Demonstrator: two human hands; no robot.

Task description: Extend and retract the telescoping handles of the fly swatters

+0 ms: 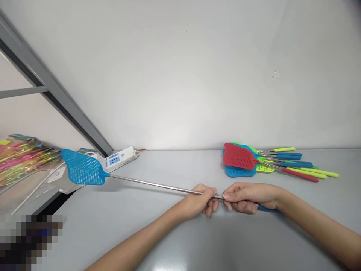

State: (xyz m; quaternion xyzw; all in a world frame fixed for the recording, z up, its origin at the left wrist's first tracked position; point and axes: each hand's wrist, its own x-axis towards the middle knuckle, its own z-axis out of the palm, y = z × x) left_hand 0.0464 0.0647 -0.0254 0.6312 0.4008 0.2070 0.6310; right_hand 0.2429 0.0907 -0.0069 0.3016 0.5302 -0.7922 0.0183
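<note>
A blue fly swatter (pixel 86 167) with a long extended metal rod lies across both hands, its perforated head out to the left above the table. My left hand (pixel 201 200) is closed round the rod, thumb along the top. Just to its right, my right hand (pixel 245 197) grips the rod's lower end, and a bit of the blue handle shows beneath the wrist. Behind my right hand rests a pile of fly swatters with a red fly swatter (pixel 239 156) on top. Their blue, green, yellow and red handles point right.
A white power strip (pixel 121 160) sits by the wall at the left. Clear plastic bags of colourful items (pixel 25 160) lie at the far left, beyond a grey metal frame (pixel 64 101). The grey table (pixel 141 226) meets a white wall at the back.
</note>
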